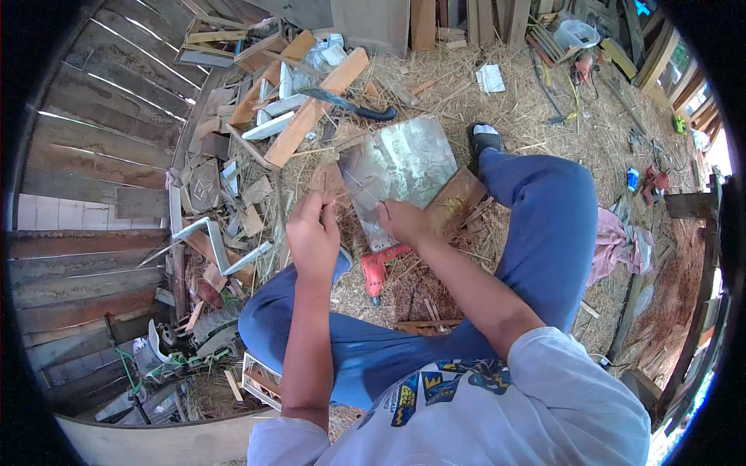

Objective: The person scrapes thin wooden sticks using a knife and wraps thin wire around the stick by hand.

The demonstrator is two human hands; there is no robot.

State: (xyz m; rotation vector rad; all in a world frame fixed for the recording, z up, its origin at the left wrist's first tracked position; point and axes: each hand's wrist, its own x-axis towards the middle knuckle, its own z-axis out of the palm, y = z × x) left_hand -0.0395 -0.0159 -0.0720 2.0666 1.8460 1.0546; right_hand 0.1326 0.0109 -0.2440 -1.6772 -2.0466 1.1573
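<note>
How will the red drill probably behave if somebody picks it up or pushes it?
The red drill would probably feel stiff, as it looks hard-shelled. Its thick shape suggests it may be heavy for its size. The handle sticking out sideways should likely limit rolling.

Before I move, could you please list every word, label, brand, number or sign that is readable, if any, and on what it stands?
None reads with certainty.
White shirt: printed lettering, too small and distorted to quote.
Red power tool: no marking readable.
White paper: no writing readable.
</note>
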